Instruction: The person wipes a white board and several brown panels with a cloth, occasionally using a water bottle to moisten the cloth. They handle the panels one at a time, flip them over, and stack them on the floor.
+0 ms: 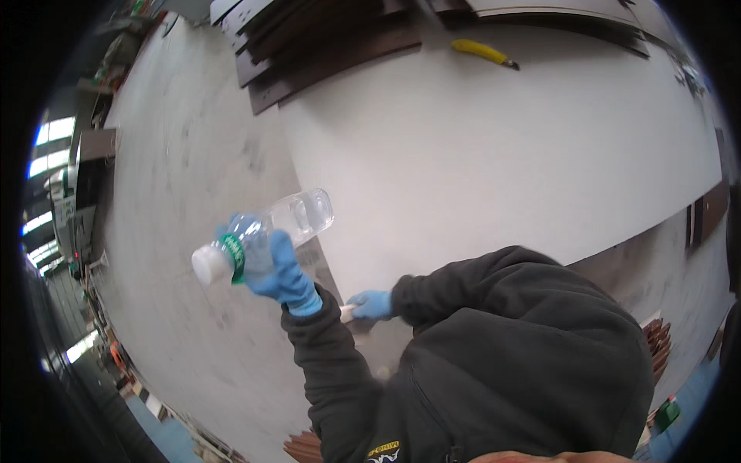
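My left hand [279, 270], in a blue glove, is wrapped round a clear plastic bottle [302, 215] with a white cap and a green band near its neck. The bottle lies tilted in the grip, its cap toward the lower left, and its base reaches over the edge of a white panel [494, 170]. My right hand [372, 305], gloved in blue too, is closed at the panel's near left corner. A small whitish piece [347, 313] sticks out from its fingers; its kind cannot be made out.
A yellow utility knife [484, 52] lies on the far part of the panel. Dark brown boards [332, 65] are stacked at the far left of it. Grey floor [170, 170] stretches along the left. Reddish-brown strips [658, 343] stand at the lower right.
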A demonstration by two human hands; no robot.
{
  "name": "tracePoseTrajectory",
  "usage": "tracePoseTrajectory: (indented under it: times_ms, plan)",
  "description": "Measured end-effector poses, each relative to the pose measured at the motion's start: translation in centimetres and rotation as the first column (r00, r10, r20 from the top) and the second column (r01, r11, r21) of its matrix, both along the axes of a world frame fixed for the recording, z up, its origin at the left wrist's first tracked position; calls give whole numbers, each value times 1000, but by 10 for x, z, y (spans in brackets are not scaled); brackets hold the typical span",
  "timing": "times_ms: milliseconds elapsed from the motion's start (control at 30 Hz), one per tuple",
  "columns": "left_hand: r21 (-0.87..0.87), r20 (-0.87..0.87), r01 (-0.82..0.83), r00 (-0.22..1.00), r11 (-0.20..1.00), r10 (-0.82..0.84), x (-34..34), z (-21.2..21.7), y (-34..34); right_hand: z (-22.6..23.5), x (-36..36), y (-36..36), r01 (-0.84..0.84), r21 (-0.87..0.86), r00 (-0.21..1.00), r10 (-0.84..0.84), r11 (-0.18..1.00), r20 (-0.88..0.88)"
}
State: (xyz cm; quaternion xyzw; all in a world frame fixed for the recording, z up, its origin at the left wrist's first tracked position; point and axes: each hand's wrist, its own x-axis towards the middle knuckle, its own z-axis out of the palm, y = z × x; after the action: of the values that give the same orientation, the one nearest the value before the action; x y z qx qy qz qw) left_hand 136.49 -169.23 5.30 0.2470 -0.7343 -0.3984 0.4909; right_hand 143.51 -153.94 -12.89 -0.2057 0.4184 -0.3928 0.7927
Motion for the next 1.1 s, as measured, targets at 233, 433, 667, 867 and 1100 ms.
tracePoseTrajectory:
  times_ms: [233,433,667,867,1100]
  plan:
    - [282,0,163,985,946,-170,-125,-81,-39,-5,-186,112,688,390,400,-768,613,500]
    - [225,100,281,946,933,-309,-181,-119,-45,18,-211,187,952,299,50,-998,61,45]
    - [308,64,266,952,913,-299,-189,-140,-37,3,-213,223,890,447,-237,-925,-85,297]
    - [85,234,108,964,991,-125,-157,-125,-15,22,-206,202,989,120,84,-996,88,40]
    - [-397,342,222,936,891,-81,-113,-97,120,25,-224,190,957,290,-114,-950,-26,290]
